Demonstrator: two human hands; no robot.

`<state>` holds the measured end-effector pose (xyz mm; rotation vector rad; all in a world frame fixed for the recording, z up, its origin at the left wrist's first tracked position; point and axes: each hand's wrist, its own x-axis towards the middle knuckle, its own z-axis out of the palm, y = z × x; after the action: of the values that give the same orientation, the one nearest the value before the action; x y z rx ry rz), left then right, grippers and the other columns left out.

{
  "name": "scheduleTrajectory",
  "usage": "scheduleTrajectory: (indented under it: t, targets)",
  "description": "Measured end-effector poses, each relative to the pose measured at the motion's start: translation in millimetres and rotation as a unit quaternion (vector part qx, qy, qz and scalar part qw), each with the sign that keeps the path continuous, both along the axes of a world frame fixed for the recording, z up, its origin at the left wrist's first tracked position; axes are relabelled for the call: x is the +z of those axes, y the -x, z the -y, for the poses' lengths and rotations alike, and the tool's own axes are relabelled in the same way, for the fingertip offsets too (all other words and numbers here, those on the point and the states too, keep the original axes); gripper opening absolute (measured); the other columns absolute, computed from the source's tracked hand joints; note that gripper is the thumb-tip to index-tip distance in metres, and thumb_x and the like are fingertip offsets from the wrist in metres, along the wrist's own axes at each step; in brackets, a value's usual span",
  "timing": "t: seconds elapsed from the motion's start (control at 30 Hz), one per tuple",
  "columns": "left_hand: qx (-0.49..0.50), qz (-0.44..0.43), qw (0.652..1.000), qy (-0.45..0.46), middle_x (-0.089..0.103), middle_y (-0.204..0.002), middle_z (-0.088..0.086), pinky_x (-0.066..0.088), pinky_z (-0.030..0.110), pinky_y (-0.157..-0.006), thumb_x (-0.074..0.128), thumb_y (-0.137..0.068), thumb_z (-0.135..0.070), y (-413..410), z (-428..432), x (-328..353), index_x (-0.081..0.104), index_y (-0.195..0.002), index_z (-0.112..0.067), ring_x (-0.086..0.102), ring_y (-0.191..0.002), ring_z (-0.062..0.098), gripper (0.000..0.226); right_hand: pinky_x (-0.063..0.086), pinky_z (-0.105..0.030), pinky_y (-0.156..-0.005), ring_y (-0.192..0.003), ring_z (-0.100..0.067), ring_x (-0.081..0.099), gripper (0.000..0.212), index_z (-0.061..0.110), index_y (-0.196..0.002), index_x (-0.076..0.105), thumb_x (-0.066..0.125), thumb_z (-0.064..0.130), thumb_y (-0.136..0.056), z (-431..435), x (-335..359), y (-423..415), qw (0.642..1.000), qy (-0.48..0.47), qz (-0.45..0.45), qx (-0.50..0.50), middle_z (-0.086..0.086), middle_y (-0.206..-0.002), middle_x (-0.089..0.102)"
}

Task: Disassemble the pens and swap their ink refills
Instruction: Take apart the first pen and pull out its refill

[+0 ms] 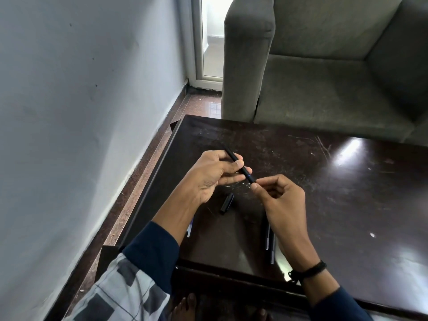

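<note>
Left sleeve (pixel 152 256) lies nearest, over the table (pixel 335 205). Left hand (pixel 208 177) curls round the pen (pixel 238 164), holding it just above the table. Right hand (pixel 280 200) pinches its near end between thumb and forefinger. 2 more pens (pixel 269 242) lie under the right wrist. Cap (pixel 227 203) is off, on the table. Likely step: unscrewing the tip. Next calls for a steady twist, then drawing out the refill.

Passage: you have the right half of the table (pixel 342 205). Obstacles: cap (pixel 227 203) lower centre, two pens (pixel 272 251) beside it, sofa (pixel 324 89) upper right.
</note>
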<state>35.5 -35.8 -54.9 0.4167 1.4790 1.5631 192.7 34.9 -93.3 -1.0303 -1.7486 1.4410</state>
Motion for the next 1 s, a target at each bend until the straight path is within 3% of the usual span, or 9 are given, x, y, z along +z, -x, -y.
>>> scheduleTrajectory:
  t: [0.23, 0.5, 0.63, 0.73, 0.87, 1.0]
  targets:
    - [-0.003, 0.004, 1.0, -0.003, 0.075, -0.105, 0.026, 0.063, 0.025, -0.072, 0.065, -0.096, 0.004, 2.2, 0.2, 0.7, 0.064, -0.116, 0.007, 0.079, -0.092, 0.025, 0.02, 0.059, -0.038, -0.074, -0.079, -0.027, 0.074, 0.004, 0.02, -0.093, 0.073, 0.077, 0.021, -0.093, 0.6, 0.5, 0.3, 1.0, 0.011, -0.029, 0.002, -0.005, -0.08, 0.077]
    - [-0.002, 0.004, 1.0, 0.005, 0.073, -0.11, 0.028, 0.063, 0.025, -0.07, 0.064, -0.096, 0.004, -1.2, -1.0, 0.4, 0.063, -0.117, 0.008, 0.079, -0.09, 0.024, 0.021, 0.058, -0.033, -0.075, -0.078, -0.018, 0.069, 0.012, 0.022, -0.088, 0.073, 0.082, 0.014, -0.087, -0.6, -1.3, 0.0, 1.0, -0.018, 0.005, 0.0, 0.0, -0.083, 0.074]
    - [-0.001, 0.007, 1.0, 0.005, 0.074, -0.11, 0.027, 0.063, 0.025, -0.069, 0.064, -0.097, 0.004, -0.2, -0.6, 1.3, 0.063, -0.118, 0.008, 0.079, -0.089, 0.023, 0.022, 0.061, -0.041, -0.077, -0.078, -0.023, 0.073, 0.006, 0.024, -0.092, 0.073, 0.079, 0.025, -0.091, 0.0, -0.1, -1.0, 1.0, 0.002, -0.014, -0.003, -0.003, -0.08, 0.076]
    - [-0.002, 0.003, 1.0, 0.009, 0.074, -0.109, 0.026, 0.063, 0.026, -0.071, 0.064, -0.096, 0.004, -0.1, -0.7, 0.6, 0.064, -0.117, 0.006, 0.079, -0.09, 0.023, 0.021, 0.063, -0.042, -0.079, -0.077, -0.022, 0.075, 0.007, 0.021, -0.088, 0.075, 0.075, 0.02, -0.094, 0.4, 0.6, -0.5, 1.0, 0.011, 0.0, 0.0, -0.002, -0.077, 0.077]
    - [-0.005, 0.002, 1.0, 0.01, 0.075, -0.106, 0.025, 0.063, 0.026, -0.07, 0.064, -0.096, 0.004, -0.9, -2.0, -1.2, 0.065, -0.113, 0.005, 0.079, -0.09, 0.023, 0.017, 0.061, -0.038, -0.077, -0.077, -0.019, 0.071, 0.01, 0.02, -0.087, 0.075, 0.084, 0.016, -0.086, -0.3, 0.3, 0.1, 1.0, -0.009, 0.018, -0.006, -0.001, -0.081, 0.075]
    - [-0.007, 0.006, 1.0, 0.006, 0.078, -0.097, 0.019, 0.063, 0.026, -0.072, 0.064, -0.096, 0.003, 0.2, -1.7, -1.3, 0.065, -0.113, 0.004, 0.079, -0.091, 0.024, 0.017, 0.061, -0.038, -0.077, -0.079, -0.017, 0.072, 0.011, 0.024, -0.091, 0.074, 0.084, 0.025, -0.086, 0.6, -0.2, -0.6, 1.0, -0.003, 0.0, -0.01, 0.0, -0.083, 0.076]
